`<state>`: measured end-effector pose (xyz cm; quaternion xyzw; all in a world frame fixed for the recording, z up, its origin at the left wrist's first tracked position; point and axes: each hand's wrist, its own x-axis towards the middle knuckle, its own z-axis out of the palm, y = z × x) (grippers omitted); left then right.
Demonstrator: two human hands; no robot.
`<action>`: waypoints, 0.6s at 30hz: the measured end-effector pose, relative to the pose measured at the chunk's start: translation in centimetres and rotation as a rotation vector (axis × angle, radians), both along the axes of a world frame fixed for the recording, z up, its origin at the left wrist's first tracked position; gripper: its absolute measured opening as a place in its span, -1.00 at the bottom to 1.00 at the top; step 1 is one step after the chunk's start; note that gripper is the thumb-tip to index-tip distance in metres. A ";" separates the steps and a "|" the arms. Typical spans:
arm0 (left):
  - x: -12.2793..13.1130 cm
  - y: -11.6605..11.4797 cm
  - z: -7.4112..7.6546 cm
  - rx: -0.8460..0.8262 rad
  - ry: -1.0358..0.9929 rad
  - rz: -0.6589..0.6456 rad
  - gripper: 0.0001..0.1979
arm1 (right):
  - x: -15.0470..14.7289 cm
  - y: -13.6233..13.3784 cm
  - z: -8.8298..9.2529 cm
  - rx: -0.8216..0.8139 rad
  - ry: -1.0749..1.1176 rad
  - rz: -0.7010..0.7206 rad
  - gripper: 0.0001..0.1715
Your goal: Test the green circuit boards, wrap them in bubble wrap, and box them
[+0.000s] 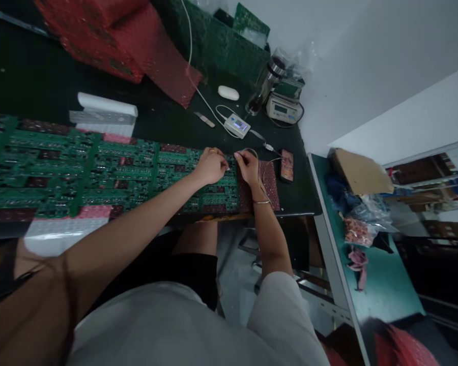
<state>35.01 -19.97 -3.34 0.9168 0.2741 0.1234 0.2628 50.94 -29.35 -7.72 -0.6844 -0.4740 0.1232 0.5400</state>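
A row of joined green circuit boards lies along the front of the dark table. Over its right part is my left hand, fingers curled in and closed; whatever they hold, if anything, is hidden. My right hand is at the right end of the boards, thumb and forefinger pinched at the edge. A thin cable loops over that hand to its fingertips, which appear closed on it; its tip is hidden. Beyond the hands sits a small white device with a lit screen and wires attached.
Red bubble wrap lies under the boards' right end. Around are a phone, a glass bottle, a digital meter, a white oval case, a knife, a white roll and a red wrapped bundle.
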 end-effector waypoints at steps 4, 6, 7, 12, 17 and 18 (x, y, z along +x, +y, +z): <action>0.2 0.2 -1.1 0.024 0.018 0.016 -0.78 | 0.1 0.1 -0.2 -0.023 0.016 0.015 -0.26; 0.1 0.1 -1.4 0.043 0.005 0.027 -0.80 | 0.2 0.1 -0.3 -0.017 0.019 0.020 -0.26; 0.1 0.0 -1.5 0.051 0.002 0.037 -0.81 | 0.2 0.1 -0.4 -0.012 0.016 0.021 -0.26; 0.4 -0.5 -1.0 0.064 0.012 0.065 -0.83 | 0.3 0.1 -0.5 -0.025 0.001 0.030 -0.25; -0.5 -1.3 -0.3 0.128 0.036 0.022 -0.77 | 0.1 0.2 -0.5 0.021 0.028 0.033 -0.28; -1.0 -1.5 -0.2 0.165 0.032 -0.029 -0.73 | 0.1 0.2 -0.5 0.018 0.036 0.026 -0.27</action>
